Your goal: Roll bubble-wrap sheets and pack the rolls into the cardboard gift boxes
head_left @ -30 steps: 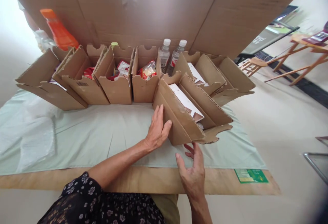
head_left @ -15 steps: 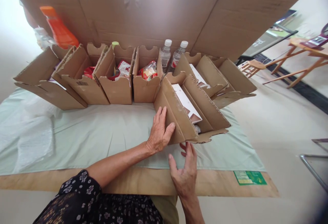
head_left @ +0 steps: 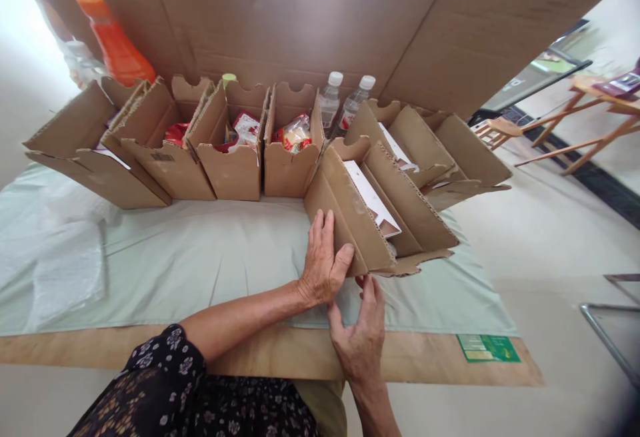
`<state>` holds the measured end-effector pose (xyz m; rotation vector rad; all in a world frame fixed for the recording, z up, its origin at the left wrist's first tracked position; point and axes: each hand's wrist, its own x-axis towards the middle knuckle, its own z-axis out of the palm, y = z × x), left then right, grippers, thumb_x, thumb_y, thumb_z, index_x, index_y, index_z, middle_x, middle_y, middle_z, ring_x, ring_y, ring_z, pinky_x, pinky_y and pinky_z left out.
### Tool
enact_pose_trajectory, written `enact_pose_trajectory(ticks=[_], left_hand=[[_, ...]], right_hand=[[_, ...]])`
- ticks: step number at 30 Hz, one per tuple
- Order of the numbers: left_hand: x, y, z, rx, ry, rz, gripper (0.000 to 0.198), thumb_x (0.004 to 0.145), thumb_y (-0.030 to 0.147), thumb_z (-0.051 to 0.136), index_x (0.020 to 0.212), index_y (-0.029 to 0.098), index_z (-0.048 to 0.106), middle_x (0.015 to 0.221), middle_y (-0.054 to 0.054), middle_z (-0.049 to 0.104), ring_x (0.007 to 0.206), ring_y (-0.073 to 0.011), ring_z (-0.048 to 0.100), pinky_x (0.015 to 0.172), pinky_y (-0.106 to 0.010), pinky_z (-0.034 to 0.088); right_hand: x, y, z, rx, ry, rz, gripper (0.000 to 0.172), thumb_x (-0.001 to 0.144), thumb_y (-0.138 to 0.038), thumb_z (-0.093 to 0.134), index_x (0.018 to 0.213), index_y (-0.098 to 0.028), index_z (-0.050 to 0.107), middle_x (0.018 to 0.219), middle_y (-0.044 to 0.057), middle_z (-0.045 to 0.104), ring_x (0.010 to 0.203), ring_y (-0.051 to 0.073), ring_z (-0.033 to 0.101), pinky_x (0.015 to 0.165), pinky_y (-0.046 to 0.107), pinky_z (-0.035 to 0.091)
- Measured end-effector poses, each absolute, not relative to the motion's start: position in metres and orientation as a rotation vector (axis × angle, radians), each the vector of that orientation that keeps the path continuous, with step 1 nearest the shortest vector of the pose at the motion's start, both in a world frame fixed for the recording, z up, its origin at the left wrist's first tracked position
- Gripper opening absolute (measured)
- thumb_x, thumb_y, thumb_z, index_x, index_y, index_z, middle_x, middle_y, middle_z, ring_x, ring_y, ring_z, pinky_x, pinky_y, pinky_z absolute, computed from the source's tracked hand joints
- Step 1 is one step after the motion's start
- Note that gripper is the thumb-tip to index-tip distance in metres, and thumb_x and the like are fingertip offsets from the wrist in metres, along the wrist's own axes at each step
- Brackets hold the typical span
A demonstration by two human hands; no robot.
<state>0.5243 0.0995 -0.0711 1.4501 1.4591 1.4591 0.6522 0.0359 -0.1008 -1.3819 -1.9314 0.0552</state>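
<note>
My left hand [head_left: 324,265] lies with its fingers spread against the left side of the nearest cardboard box [head_left: 345,207]. Just below that box's front bottom corner is my right hand [head_left: 361,330], thumb and fingers apart, its fingertips at the box edge and partly hidden. Inside the box stands a white card piece [head_left: 370,197], with something clear below it that is hard to make out. Behind it to the right is another open box [head_left: 430,140] with white card inside. A box with a red and clear food packet [head_left: 296,134] stands to the left.
More open boxes [head_left: 233,174] line the back left, some holding red packets. Two clear bottles [head_left: 330,100] and an orange bottle [head_left: 117,47] stand behind. Bubble wrap [head_left: 70,264] lies on the green cloth [head_left: 200,270]. A tall cardboard panel [head_left: 310,17] closes off the back.
My left hand and the nearest box have shifted slightly right in the view. My right hand's fingertips are closer to the box's bottom edge.
</note>
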Motion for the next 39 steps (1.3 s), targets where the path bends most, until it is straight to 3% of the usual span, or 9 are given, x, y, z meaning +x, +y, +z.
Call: enact_pose_trajectory(ticks=[16,21,26,31,33,37,39], left_hand=[[0.513,0.122,-0.073,1.420,1.445,1.446,0.069,0.104,0.051,0.034,0.164,0.020,0.022,0.174,-0.013,0.018,0.163,-0.0265,0.010,0.133,-0.049,0.005],[0.497,0.140,-0.084,1.321,1.484,1.484,0.067,0.104,0.054,0.032,0.161,0.018,0.032,0.171,-0.014,0.029,0.160,-0.0258,0.023,0.133,-0.045,0.011],[0.495,0.142,-0.100,1.259,1.565,1.454,0.071,0.101,0.053,0.034,0.157,0.009,0.036,0.166,-0.021,0.036,0.157,-0.0292,0.030,0.131,-0.048,0.017],[0.496,0.140,-0.105,1.246,1.566,1.460,0.070,0.100,0.049,0.039,0.157,0.009,0.034,0.167,-0.021,0.035,0.157,-0.0290,0.032,0.129,-0.049,0.025],[0.495,0.140,-0.106,1.248,1.556,1.474,0.067,0.101,0.047,0.041,0.157,0.012,0.034,0.166,-0.020,0.036,0.155,-0.0283,0.034,0.128,-0.049,0.027],[0.495,0.139,-0.110,1.275,1.544,1.487,0.064,0.101,0.045,0.044,0.156,0.014,0.036,0.164,-0.020,0.039,0.154,-0.0287,0.036,0.127,-0.050,0.029],[0.495,0.139,-0.111,1.283,1.540,1.494,0.063,0.100,0.044,0.045,0.156,0.016,0.036,0.164,-0.018,0.039,0.153,-0.0289,0.037,0.127,-0.050,0.029]], right_hand=[[0.646,0.072,-0.092,-1.353,-2.095,0.047,0.075,0.096,-0.036,0.053,0.162,-0.019,0.023,0.145,0.024,0.052,0.129,0.039,0.055,0.096,0.059,0.053],[0.631,0.122,-0.078,-1.295,-2.254,0.081,0.072,0.090,-0.029,0.053,0.158,-0.016,0.032,0.145,0.023,0.057,0.127,0.038,0.059,0.092,0.053,0.055],[0.613,0.169,-0.068,-1.405,-2.350,0.253,0.071,0.088,-0.026,0.051,0.156,-0.011,0.038,0.148,0.023,0.056,0.129,0.038,0.058,0.098,0.053,0.052],[0.614,0.183,-0.067,-1.294,-2.330,0.376,0.067,0.089,-0.026,0.050,0.155,-0.017,0.042,0.156,0.018,0.050,0.139,0.035,0.052,0.103,0.053,0.051],[0.627,0.181,-0.063,-1.244,-2.235,0.350,0.057,0.091,-0.030,0.053,0.147,-0.020,0.052,0.148,0.016,0.058,0.135,0.032,0.056,0.104,0.051,0.051],[0.667,0.186,-0.032,-1.229,-1.979,0.147,0.041,0.097,-0.031,0.053,0.136,-0.021,0.060,0.123,0.014,0.070,0.103,0.026,0.068,0.094,0.045,0.056],[0.686,0.199,-0.008,-1.265,-1.923,-0.090,0.044,0.095,-0.029,0.056,0.138,-0.020,0.058,0.127,0.016,0.067,0.107,0.028,0.066,0.094,0.046,0.053]])
